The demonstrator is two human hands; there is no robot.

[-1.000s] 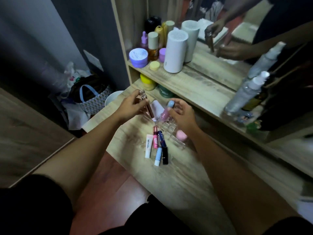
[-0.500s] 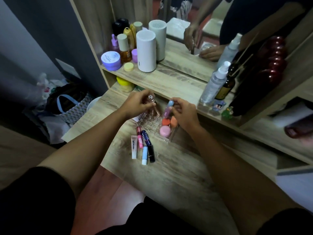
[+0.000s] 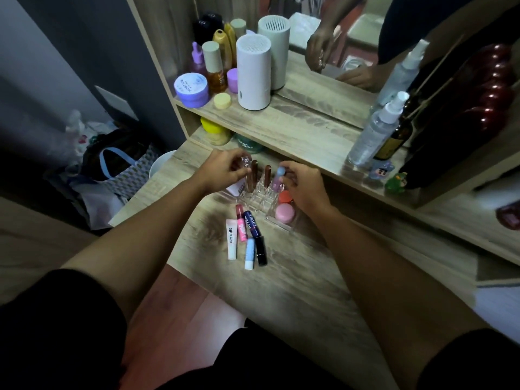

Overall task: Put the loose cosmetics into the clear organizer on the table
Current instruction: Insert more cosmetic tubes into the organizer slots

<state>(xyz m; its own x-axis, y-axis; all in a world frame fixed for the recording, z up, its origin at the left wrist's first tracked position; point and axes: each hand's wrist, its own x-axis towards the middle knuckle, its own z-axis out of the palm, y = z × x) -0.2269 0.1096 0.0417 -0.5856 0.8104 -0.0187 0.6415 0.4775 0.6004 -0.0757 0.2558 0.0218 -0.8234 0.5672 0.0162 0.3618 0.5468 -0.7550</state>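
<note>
Evidently, the placing step is in hand: two tubes are being seated in the clear organizer (image 3: 260,197), which stands on the table (image 3: 295,277) toward its back edge. The left hand (image 3: 222,171) is closed on the clear cap of a brown gloss tube (image 3: 249,175) held upright over the organizer's left slots. The right hand (image 3: 302,185) is pinched on a lilac tube with a blue cap (image 3: 277,178), upright at the organizer's right slots. Two more brown tubes (image 3: 266,173) are stood between them, and round pink and orange pots (image 3: 284,213) are lodged in the organizer's right compartment. Just in front of the organizer, five loose tubes (image 3: 247,237) are lain side by side. Next, both tubes probably need releasing once seated, and one loose tube needs picking from the row.
</note>
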